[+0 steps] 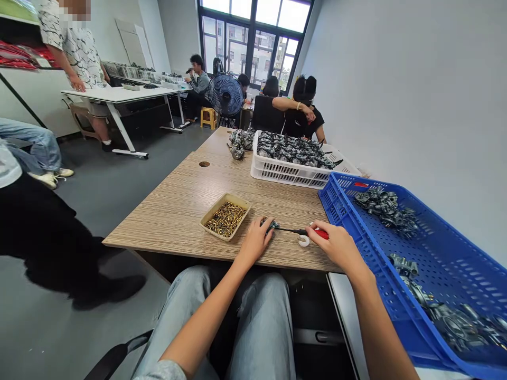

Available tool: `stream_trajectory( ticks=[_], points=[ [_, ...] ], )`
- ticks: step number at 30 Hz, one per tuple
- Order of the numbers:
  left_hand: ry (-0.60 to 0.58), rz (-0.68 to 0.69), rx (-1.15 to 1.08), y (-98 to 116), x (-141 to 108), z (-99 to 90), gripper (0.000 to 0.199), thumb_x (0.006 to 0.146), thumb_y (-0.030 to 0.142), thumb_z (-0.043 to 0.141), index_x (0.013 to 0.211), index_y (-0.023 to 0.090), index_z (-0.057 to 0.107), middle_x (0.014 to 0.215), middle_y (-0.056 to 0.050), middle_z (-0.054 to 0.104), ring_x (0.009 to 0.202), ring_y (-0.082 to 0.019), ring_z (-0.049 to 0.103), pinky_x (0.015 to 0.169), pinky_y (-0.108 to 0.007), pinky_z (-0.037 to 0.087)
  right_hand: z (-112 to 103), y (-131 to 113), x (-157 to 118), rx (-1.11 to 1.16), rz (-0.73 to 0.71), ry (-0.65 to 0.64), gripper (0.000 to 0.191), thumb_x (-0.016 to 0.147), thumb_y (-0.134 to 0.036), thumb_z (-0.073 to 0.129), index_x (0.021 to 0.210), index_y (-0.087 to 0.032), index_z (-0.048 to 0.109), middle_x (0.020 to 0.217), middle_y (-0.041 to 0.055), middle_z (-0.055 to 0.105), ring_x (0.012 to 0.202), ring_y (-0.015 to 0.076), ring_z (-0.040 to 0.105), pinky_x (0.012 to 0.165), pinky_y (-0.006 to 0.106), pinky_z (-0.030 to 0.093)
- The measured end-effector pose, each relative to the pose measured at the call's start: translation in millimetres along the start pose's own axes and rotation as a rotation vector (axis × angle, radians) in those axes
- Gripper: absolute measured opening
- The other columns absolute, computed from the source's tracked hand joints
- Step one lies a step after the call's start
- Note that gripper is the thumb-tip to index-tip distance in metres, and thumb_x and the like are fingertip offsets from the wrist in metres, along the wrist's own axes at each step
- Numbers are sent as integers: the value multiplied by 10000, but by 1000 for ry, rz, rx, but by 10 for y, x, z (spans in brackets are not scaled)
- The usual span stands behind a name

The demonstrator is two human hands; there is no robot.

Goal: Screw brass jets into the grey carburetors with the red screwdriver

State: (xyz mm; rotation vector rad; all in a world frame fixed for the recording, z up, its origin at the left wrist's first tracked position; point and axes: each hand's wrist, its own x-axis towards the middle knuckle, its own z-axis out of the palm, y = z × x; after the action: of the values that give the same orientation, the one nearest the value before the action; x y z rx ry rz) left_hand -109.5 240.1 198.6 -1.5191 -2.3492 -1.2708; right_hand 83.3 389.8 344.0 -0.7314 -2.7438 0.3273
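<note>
My left hand (256,237) is closed around a small dark-grey metal carburetor (273,225), pressing it to the wooden table near its front edge. The fingers cover much of the part. My right hand (336,243) grips a screwdriver (301,231) by its red and black handle. Its thin dark shaft points left, with the tip at the carburetor; whether it sits in a screw cannot be made out. A small white curved piece (304,241) lies just below the screwdriver. Left of my left hand stands a beige tray (241,217) of small brass-coloured pieces.
A white basket (287,176) packed with carburetors stands farther back, beside a loose pile of carburetors (240,141). The blue crate (420,253) at right holds more metal parts. A fan (225,95) and several people are beyond; someone's dark-clothed leg (51,237) is at left.
</note>
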Motion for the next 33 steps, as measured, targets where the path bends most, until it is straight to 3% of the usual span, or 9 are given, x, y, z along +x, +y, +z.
stream_trajectory(
  ticks=[4, 18, 33],
  points=[
    [18, 5, 15, -11, -8, 13, 459, 1078, 307, 493, 1536, 289, 503, 1376, -125, 584, 1261, -289, 584, 1120, -480, 517, -28, -24, -16, -23, -7, -33, 356, 1028, -580, 519, 922, -302, 715, 857, 13, 764, 776, 221, 666, 663, 293, 367],
    [28, 10, -6, -24, -4, 21, 460, 1069, 291, 517, 1529, 287, 520, 1376, -126, 597, 1258, -289, 589, 1116, -482, 521, -43, 22, 10, 30, 31, -69, 354, 1023, -591, 523, 910, -309, 706, 855, -2, 758, 795, 217, 670, 667, 279, 365],
    [8, 4, 6, -23, 7, 24, 451, 1071, 293, 510, 1522, 278, 523, 1377, -127, 592, 1253, -290, 584, 1108, -476, 521, -24, -84, -31, -29, -8, -10, 344, 1039, -564, 516, 937, -309, 723, 856, 17, 774, 791, 233, 703, 654, 277, 381]
  ],
)
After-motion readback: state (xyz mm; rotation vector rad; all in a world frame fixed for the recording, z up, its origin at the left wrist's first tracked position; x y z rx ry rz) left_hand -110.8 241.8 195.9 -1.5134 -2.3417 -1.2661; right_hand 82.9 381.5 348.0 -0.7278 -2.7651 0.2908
